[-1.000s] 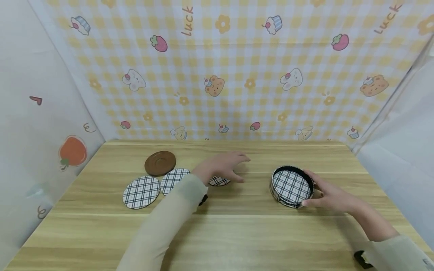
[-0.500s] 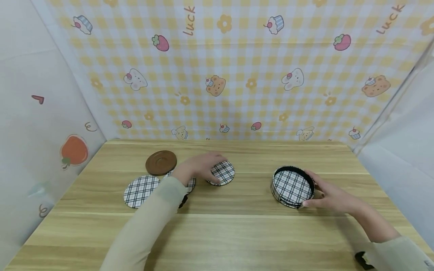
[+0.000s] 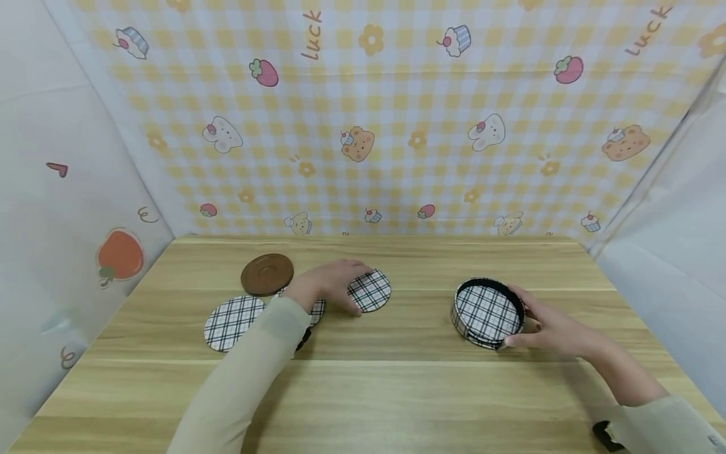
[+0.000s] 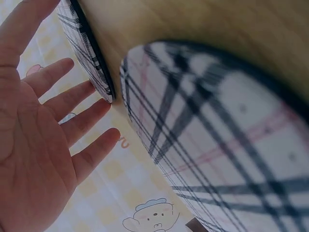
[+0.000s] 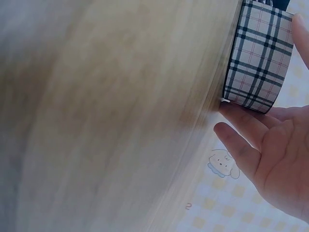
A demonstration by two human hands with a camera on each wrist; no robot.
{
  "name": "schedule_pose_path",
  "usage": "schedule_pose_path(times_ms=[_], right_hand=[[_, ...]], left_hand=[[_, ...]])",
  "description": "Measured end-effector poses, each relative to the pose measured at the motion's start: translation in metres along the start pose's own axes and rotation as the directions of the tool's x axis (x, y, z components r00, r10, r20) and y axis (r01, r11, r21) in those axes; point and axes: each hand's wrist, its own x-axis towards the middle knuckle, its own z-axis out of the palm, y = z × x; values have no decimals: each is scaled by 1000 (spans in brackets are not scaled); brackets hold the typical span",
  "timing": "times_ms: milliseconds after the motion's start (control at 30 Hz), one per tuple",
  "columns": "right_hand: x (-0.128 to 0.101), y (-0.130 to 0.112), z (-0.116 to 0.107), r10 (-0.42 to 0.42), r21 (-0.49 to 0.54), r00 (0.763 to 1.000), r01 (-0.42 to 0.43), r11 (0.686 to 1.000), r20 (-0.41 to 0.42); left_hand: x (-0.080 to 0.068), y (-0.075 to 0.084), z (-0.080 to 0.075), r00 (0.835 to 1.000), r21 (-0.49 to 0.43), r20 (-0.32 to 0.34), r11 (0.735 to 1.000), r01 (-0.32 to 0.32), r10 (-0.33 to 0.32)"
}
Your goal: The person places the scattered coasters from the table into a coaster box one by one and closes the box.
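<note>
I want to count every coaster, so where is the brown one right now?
In the head view the brown coaster lies flat at the far left of the wooden table, just behind the plaid coasters and left of the left hand.

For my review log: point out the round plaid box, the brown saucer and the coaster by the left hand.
round plaid box (image 3: 486, 312), head view, plaid inside.
brown saucer (image 3: 267, 275), head view, centre.
coaster (image 3: 371, 290), head view, plaid face.
</note>
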Motion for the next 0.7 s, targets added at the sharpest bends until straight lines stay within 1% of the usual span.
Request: schedule_pose_path(times_ms=[333, 567, 700], right_hand=[[0, -1, -1, 16, -13, 1000, -16, 1000, 5], [-1, -4, 2, 29, -21, 1000, -29, 999, 10], [-1, -6, 2, 28, -27, 1000, -28, 999, 7]], left_hand=[[1, 1, -2, 1000, -14, 16, 1000, -9, 9], [1, -2, 3, 999, -13, -14, 999, -29, 29], [0, -2, 4, 999, -18, -18, 999, -44, 43]])
